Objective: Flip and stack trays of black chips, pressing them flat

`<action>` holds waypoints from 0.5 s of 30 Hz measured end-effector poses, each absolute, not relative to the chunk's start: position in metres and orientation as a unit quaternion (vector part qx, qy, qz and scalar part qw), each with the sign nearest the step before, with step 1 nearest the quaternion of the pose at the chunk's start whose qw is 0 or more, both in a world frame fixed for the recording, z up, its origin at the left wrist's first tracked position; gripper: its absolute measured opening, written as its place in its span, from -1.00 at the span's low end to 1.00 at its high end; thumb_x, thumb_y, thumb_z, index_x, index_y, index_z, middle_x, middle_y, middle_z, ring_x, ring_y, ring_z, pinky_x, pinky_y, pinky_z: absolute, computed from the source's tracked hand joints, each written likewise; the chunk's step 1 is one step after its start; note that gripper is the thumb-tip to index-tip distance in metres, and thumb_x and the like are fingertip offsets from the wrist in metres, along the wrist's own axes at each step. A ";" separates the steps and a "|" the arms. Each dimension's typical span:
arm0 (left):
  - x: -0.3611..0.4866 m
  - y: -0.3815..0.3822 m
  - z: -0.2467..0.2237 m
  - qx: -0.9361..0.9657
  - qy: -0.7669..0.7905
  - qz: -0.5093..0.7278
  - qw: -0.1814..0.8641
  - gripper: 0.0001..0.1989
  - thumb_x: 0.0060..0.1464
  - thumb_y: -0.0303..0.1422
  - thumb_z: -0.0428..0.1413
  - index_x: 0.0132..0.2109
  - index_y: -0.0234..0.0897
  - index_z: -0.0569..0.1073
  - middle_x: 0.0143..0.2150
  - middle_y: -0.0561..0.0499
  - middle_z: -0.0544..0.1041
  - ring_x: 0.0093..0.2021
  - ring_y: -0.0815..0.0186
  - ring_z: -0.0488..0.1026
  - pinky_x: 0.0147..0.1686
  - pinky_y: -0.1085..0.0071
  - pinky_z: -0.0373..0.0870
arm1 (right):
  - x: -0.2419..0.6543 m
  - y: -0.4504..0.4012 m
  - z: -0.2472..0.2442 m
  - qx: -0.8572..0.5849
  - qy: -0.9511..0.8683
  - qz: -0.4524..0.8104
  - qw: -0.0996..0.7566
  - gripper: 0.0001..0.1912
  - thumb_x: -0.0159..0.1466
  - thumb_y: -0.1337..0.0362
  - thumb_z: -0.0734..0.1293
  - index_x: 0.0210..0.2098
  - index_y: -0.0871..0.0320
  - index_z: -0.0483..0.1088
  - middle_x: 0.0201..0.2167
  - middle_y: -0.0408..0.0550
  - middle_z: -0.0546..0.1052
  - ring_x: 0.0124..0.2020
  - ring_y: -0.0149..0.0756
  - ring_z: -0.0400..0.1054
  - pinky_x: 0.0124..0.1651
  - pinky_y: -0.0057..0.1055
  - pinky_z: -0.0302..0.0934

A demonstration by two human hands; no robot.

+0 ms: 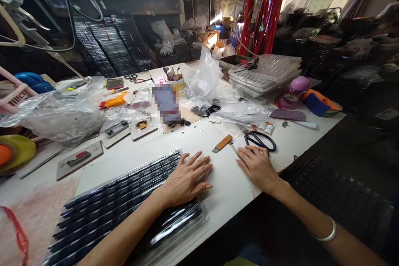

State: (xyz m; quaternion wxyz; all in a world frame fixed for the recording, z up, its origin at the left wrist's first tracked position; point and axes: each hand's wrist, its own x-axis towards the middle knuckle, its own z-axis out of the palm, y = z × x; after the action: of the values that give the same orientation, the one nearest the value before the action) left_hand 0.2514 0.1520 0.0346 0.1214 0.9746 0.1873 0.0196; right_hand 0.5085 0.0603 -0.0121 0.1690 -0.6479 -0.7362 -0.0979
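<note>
Black ribbed strips in clear plastic trays (124,195) lie at the front left of the white table. My left hand (188,178) rests palm down over the right end of these trays, fingers spread, holding nothing. To the right, my right hand (255,166) reaches onto the table, its fingertips on or beside a thin metal tool (233,148); the fingers are somewhat apart and no grip shows. A cutter with an orange-brown handle (223,144) lies between the hands. Scissors with dark blue loops (263,140) are just beyond my right hand.
Small fixtures on grey plates (80,159) stand behind the trays at left. Plastic bags (204,79) and stacked clear trays (264,75) are farther back. Tape rolls (322,103) lie at the right. The table's edge (311,147) runs diagonally along the right.
</note>
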 end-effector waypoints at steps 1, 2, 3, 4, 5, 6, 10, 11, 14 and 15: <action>0.251 0.152 0.035 0.974 0.187 0.023 0.122 -0.48 0.22 -0.02 -0.16 0.21 -0.14 0.24 0.29 -0.08 0.21 0.32 0.00 -0.02 0.18 -0.07 -0.09 | 0.515 0.065 -0.013 -0.665 -0.723 -0.104 0.157 -0.71 0.37 0.29 0.13 -0.03 0.26 0.37 -0.03 0.10 0.48 0.04 -0.04 0.20 0.00 -0.09 -0.04; 0.251 0.152 0.034 0.974 0.186 0.027 0.123 -0.49 0.22 -0.02 -0.15 0.20 -0.14 0.26 0.28 -0.09 0.23 0.32 0.00 -0.01 0.18 -0.07 -0.09 | 0.521 0.071 -0.013 -0.674 -0.716 -0.105 0.146 -0.71 0.38 0.29 0.12 -0.05 0.27 0.38 -0.04 0.12 0.48 0.04 -0.02 0.20 -0.01 -0.08 -0.04; 0.251 0.152 0.034 0.974 0.187 0.032 0.124 -0.50 0.22 -0.03 -0.15 0.19 -0.15 0.27 0.27 -0.10 0.24 0.32 0.00 0.00 0.18 -0.06 -0.08 | 0.527 0.078 -0.013 -0.677 -0.716 -0.102 0.137 -0.71 0.38 0.29 0.11 -0.07 0.26 0.39 -0.04 0.13 0.48 0.03 -0.01 0.19 -0.02 -0.07 -0.04; 0.251 0.152 0.034 0.974 0.187 0.036 0.124 -0.51 0.22 -0.03 -0.14 0.18 -0.15 0.28 0.26 -0.10 0.26 0.31 0.00 0.01 0.18 -0.05 -0.07 | 0.531 0.086 -0.012 -0.679 -0.717 -0.098 0.125 -0.71 0.38 0.29 0.10 -0.09 0.25 0.40 -0.05 0.12 0.48 0.01 -0.01 0.20 -0.02 -0.08 -0.04; 0.251 0.151 0.034 0.974 0.187 0.039 0.124 -0.52 0.21 -0.04 -0.13 0.17 -0.15 0.29 0.26 -0.10 0.26 0.31 0.00 0.02 0.18 -0.05 -0.07 | 0.534 0.095 -0.010 -0.680 -0.718 -0.092 0.114 -0.71 0.37 0.30 0.10 -0.11 0.23 0.40 -0.05 0.11 0.48 0.00 -0.02 0.21 -0.02 -0.08 -0.04; 0.251 0.151 0.034 0.973 0.188 0.041 0.125 -0.52 0.21 -0.04 -0.12 0.16 -0.15 0.30 0.25 -0.11 0.27 0.31 0.00 0.03 0.18 -0.05 -0.06 | 0.536 0.104 -0.009 -0.682 -0.719 -0.085 0.103 -0.71 0.37 0.31 0.09 -0.13 0.21 0.41 -0.06 0.11 0.49 -0.02 -0.02 0.21 -0.02 -0.07 -0.03; 0.251 0.150 0.034 0.972 0.195 0.037 0.128 -0.54 0.21 -0.05 -0.11 0.14 -0.16 0.31 0.25 -0.11 0.27 0.31 -0.01 0.03 0.17 -0.08 -0.06 | 0.542 0.142 0.000 -0.691 -0.716 -0.055 0.081 -0.65 0.30 0.44 0.07 -0.05 0.27 0.40 -0.02 0.18 0.45 -0.07 0.03 0.24 -0.04 -0.04 0.04; 0.251 0.150 0.035 0.971 0.197 0.036 0.130 -0.54 0.21 -0.05 -0.11 0.14 -0.15 0.31 0.25 -0.10 0.27 0.31 -0.01 0.02 0.17 -0.09 -0.06 | 0.543 0.151 0.002 -0.689 -0.719 -0.044 0.081 -0.61 0.28 0.48 0.07 0.01 0.28 0.36 0.03 0.19 0.42 -0.06 0.02 0.25 -0.03 -0.05 0.07; 0.250 0.149 0.036 0.970 0.199 0.035 0.137 -0.54 0.20 -0.04 -0.11 0.14 -0.14 0.31 0.25 -0.09 0.27 0.30 -0.01 0.03 0.18 -0.09 -0.06 | 0.543 0.176 0.007 -0.657 -0.749 0.002 0.083 -0.49 0.23 0.53 0.07 0.15 0.24 0.26 0.06 0.13 0.40 -0.03 -0.10 0.29 0.01 -0.20 0.13; 0.250 0.149 0.036 0.969 0.200 0.036 0.138 -0.54 0.20 -0.04 -0.10 0.13 -0.14 0.31 0.25 -0.09 0.28 0.30 -0.01 0.03 0.18 -0.09 -0.05 | 0.542 0.184 0.008 -0.642 -0.762 0.019 0.083 -0.52 0.25 0.52 0.09 0.14 0.22 0.28 0.04 0.10 0.43 -0.03 -0.15 0.30 0.02 -0.24 0.15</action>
State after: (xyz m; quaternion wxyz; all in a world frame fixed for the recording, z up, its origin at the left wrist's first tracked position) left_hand 0.2505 0.1493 0.0363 0.1384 0.9694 0.1996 0.0358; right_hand 0.5420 0.1840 0.0076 0.0831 -0.6421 -0.7619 0.0190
